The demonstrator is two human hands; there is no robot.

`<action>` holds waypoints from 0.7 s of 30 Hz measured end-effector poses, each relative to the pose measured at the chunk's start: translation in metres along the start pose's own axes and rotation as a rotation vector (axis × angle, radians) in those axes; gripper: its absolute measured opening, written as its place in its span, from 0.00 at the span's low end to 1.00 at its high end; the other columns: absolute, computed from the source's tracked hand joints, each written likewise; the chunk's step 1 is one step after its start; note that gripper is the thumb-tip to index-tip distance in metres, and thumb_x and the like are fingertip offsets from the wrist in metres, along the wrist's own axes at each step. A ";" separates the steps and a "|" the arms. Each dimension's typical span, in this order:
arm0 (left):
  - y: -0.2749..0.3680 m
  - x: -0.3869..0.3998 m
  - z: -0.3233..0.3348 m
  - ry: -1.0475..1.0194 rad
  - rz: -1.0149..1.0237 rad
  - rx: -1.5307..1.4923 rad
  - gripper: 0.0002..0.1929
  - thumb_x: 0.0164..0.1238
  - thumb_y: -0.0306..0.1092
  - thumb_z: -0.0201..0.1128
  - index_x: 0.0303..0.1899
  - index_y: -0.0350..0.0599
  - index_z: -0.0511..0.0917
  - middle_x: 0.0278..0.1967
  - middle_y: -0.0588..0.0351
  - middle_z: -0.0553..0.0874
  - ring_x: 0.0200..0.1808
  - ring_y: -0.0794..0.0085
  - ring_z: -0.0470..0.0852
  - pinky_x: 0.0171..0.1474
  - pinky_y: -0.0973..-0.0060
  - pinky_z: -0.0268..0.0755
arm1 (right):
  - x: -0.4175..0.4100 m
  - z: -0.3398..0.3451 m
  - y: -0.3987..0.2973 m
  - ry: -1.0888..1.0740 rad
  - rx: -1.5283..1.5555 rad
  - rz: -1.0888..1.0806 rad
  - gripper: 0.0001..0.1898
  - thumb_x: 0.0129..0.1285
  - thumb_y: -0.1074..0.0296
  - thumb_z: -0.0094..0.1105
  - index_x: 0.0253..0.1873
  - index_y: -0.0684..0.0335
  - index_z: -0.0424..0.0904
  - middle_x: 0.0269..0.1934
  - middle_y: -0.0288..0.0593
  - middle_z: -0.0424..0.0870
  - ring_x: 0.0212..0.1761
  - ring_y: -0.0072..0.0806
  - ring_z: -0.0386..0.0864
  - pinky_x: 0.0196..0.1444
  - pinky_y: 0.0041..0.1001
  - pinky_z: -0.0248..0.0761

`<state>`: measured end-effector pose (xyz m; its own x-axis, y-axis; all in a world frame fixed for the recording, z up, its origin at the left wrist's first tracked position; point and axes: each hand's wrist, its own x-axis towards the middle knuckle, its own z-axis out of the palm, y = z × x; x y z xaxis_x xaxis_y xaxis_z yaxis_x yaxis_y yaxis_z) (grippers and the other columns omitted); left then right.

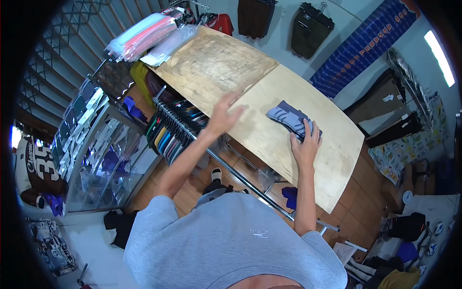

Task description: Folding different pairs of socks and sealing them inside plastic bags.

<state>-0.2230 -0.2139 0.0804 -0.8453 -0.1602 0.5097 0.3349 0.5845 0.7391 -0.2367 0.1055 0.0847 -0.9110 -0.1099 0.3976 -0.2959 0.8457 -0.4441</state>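
Note:
A folded garment (286, 115) in grey and dark blue, with striped markings, lies on the pale wooden tabletop (325, 166). My right hand (306, 142) is at its near right end, fingers over the top and thumb at the near edge. To the left, my left hand (225, 113) is over the tabletop's near edge, fingers apart and holding nothing. It is close to the seam where a scuffed wooden board (216, 57) meets the paler surface.
Stacked clear and pink plastic bags (148, 36) occupy the table's far left corner. Hangers with clothes (173, 133) fill a metal rail (238, 173) along the near side. A glass display case (104, 180) stands left. Trousers (312, 30) hang on the far wall.

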 end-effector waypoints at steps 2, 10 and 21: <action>-0.035 0.018 -0.039 0.124 -0.110 0.054 0.22 0.70 0.35 0.69 0.61 0.37 0.79 0.56 0.42 0.85 0.58 0.58 0.85 0.58 0.65 0.80 | 0.000 0.001 -0.002 0.001 -0.005 0.005 0.35 0.60 0.58 0.72 0.73 0.50 0.71 0.76 0.56 0.65 0.79 0.54 0.59 0.77 0.64 0.46; -0.200 0.097 -0.205 0.665 -0.443 0.209 0.20 0.65 0.44 0.72 0.47 0.34 0.84 0.42 0.44 0.91 0.46 0.60 0.91 0.52 0.66 0.81 | 0.003 0.004 -0.009 0.037 -0.037 0.045 0.35 0.60 0.57 0.72 0.73 0.51 0.72 0.75 0.55 0.67 0.77 0.51 0.64 0.77 0.61 0.48; -0.334 0.162 -0.288 0.675 -0.928 0.352 0.36 0.43 0.48 0.88 0.51 0.35 0.81 0.48 0.43 0.89 0.53 0.56 0.88 0.60 0.63 0.79 | 0.006 0.012 -0.024 0.115 -0.045 0.073 0.36 0.55 0.61 0.73 0.71 0.57 0.74 0.72 0.56 0.72 0.73 0.53 0.69 0.77 0.49 0.55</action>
<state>-0.3520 -0.6638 0.0431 -0.2801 -0.9586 0.0519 -0.5077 0.1938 0.8395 -0.2386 0.0786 0.0877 -0.8896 0.0110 0.4566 -0.2149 0.8721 -0.4396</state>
